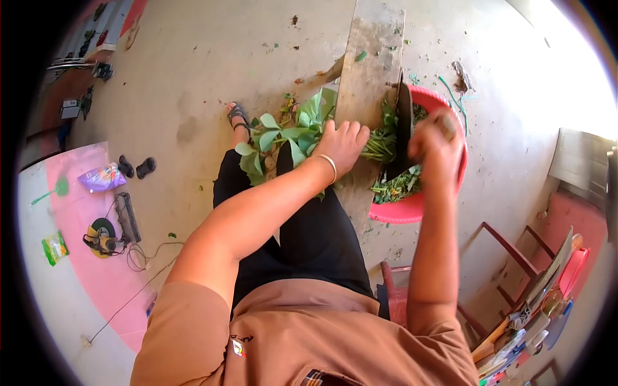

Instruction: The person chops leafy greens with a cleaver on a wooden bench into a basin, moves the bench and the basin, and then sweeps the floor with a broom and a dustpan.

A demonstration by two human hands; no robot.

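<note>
My left hand [344, 143], with a bangle at the wrist, is closed over a bunch of leafy greens [302, 132] and presses it on a wooden board [369, 71]. The broad leaves lie toward my legs, and the stems and more leaves [384, 138] stick out past my fingers on the other side. A broad dark blade [403, 125] stands at the board's right edge. My right hand [438, 143], blurred by motion, is closed round what looks like the knife's handle. Below the blade, a pink basin [393, 213] holds chopped greens [399, 188].
Leaf scraps are scattered over the floor [257, 64]. Sandals [136, 167], a purple packet [102, 177] and a power tool with a cord [103, 237] lie at the left. A red chair frame [512, 248] and a crowded rack [541, 309] stand at the lower right.
</note>
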